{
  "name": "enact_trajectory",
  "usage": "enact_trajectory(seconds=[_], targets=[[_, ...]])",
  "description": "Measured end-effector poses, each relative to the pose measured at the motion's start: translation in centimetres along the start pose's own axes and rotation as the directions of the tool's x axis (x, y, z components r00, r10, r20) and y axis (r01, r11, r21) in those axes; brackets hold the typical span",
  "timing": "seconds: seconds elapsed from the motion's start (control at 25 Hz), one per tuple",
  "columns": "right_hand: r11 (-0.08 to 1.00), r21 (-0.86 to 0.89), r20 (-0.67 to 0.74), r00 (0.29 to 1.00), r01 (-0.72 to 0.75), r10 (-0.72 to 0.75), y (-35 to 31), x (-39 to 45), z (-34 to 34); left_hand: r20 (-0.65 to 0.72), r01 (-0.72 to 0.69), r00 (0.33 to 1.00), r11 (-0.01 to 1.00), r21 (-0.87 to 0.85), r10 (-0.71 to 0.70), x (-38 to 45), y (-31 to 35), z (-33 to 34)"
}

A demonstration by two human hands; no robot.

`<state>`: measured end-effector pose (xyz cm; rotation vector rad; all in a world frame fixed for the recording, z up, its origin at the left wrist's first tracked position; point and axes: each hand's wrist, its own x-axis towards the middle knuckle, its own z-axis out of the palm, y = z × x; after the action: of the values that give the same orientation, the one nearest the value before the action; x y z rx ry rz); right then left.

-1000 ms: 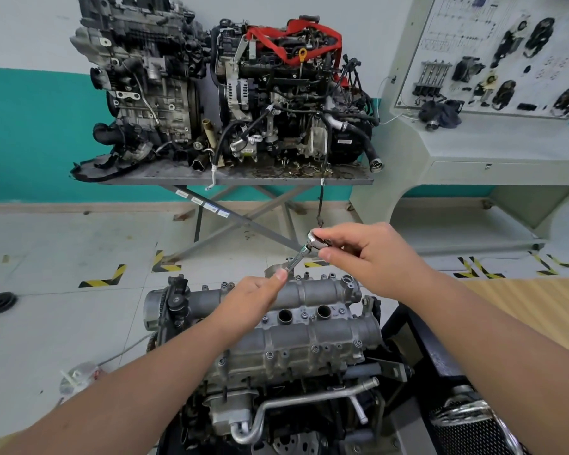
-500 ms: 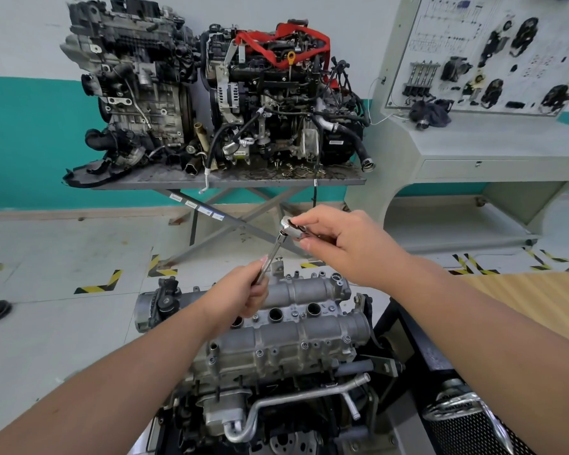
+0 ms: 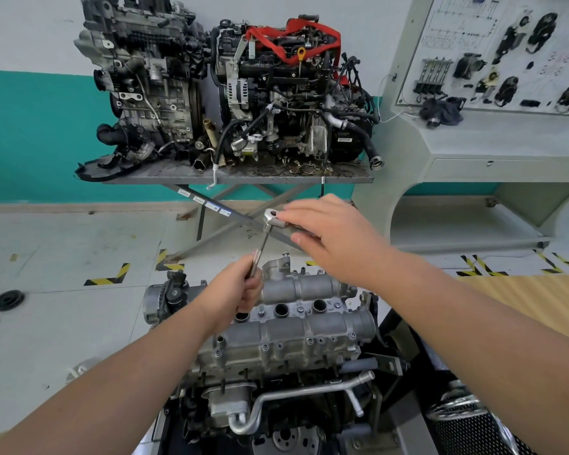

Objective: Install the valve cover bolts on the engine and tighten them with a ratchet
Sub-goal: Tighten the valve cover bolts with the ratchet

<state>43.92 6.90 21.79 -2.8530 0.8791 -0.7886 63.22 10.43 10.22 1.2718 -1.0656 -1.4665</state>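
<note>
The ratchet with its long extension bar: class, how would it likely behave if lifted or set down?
The ratchet looks like polished steel, so probably stiff, heavy for its size and slippery. Its thin round extension bar, gripped by the left hand, might roll.

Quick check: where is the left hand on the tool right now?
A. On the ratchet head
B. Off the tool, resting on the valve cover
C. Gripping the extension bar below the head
C: the left hand grips the extension bar, while the right hand holds the ratchet.
</note>
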Motion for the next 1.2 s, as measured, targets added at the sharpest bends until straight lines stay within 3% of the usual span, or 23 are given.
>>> enact_trajectory(seconds=[0.08, 0.12, 0.16, 0.2, 0.24, 0.28, 0.32, 0.36, 0.4, 0.52, 0.68, 0.96, 1.2], targets=[[0.994, 0.092, -0.266, 0.964, 0.051, -0.025, -1.1, -1.2, 1.4, -0.056, -0.02, 0.998, 0.998, -0.06, 0.017, 0.3, 0.3, -0.2], [0.96, 0.277, -0.281, 0.951, -0.049, 0.13, -1.9, -1.7, 2.3, -0.078, -0.037, 0.996, 0.996, -0.08, 0.03, 0.5, 0.4, -0.3], [0.823, 0.516, -0.151, 0.921, -0.237, 0.36, -2.8, -1.7, 3.1, -0.091, -0.054, 0.995, 0.995, -0.088, 0.046, 0.6, 0.4, -0.2], [0.57, 0.695, 0.075, 0.833, -0.438, 0.548, -3.5, -1.3, 3.9, -0.094, -0.07, 0.994, 0.994, -0.079, 0.062, 0.7, 0.4, 0.1], [0.239, 0.8, 0.3, 0.712, -0.55, 0.635, -3.8, -0.4, 4.7, -0.091, -0.084, 0.993, 0.995, -0.047, 0.079, 0.8, 0.2, 0.4], [-0.075, 0.843, 0.452, 0.626, -0.533, 0.636, -3.6, 0.7, 5.3, -0.09, -0.099, 0.991, 0.995, 0.007, 0.099, 0.9, -0.2, 0.9], [-0.304, 0.849, 0.521, 0.592, -0.432, 0.615, -3.2, 1.9, 5.7, -0.086, -0.115, 0.989, 0.991, 0.063, 0.121, 1.0, -0.6, 1.3], [-0.427, 0.838, 0.543, 0.585, -0.339, 0.602, -2.9, 2.9, 5.8, -0.081, -0.129, 0.987, 0.986, 0.102, 0.138, 1.1, -1.1, 1.6], [-0.453, 0.839, 0.538, 0.584, -0.301, 0.608, -3.0, 3.7, 6.0, -0.082, -0.139, 0.985, 0.983, 0.121, 0.15, 1.2, -1.6, 1.7], [-0.359, 0.873, 0.487, 0.585, -0.329, 0.648, -3.5, 4.9, 7.3, -0.117, -0.135, 0.98, 0.968, 0.212, 0.163, 1.6, -2.4, 1.2], [-0.299, 0.89, 0.455, 0.649, -0.344, 0.61, -2.9, 5.8, 7.9, -0.074, -0.134, 0.984, 0.944, 0.301, 0.163, 2.1, -3.4, -0.5], [-0.222, 0.887, 0.454, 0.686, -0.404, 0.569, -1.3, 6.1, 9.6, -0.15, 0.038, 0.987, 0.812, 0.582, 0.062, 1.8, -7.6, -5.5], [-0.251, 0.887, 0.459, 0.68, -0.388, 0.572, -0.4, 5.6, 11.0, -0.274, 0.06, 0.96, 0.915, 0.4, 0.057, 1.5, -8.7, -6.6]])
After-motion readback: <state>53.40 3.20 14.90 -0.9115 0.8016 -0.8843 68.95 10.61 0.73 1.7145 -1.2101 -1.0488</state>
